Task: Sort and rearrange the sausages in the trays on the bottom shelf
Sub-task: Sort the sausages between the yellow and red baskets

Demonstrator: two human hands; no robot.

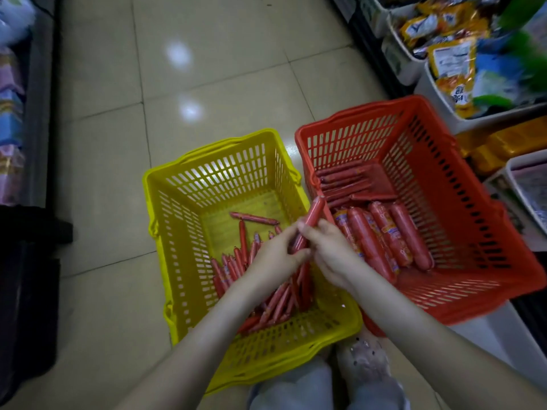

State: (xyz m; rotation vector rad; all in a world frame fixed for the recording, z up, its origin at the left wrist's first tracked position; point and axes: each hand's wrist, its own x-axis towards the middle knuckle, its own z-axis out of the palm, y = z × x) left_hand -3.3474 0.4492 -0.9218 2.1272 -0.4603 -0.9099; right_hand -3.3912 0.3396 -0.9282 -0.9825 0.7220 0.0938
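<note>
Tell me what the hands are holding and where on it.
Both grip one thin red sausage: the left hand pinches its lower end, and the right hand wraps its middle. The upper end sticks out free.

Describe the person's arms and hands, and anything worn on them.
The left hand and right hand are bare: no gloves, and no rings, watch or bracelet show. The left forearm and right forearm are uncovered to the frame's bottom edge; no sleeve is in view.

The left arm [207, 321] hides some thin sausages [233, 267] in the yellow basket [177, 232]. The snack bags [453, 63] look blurry.
</note>
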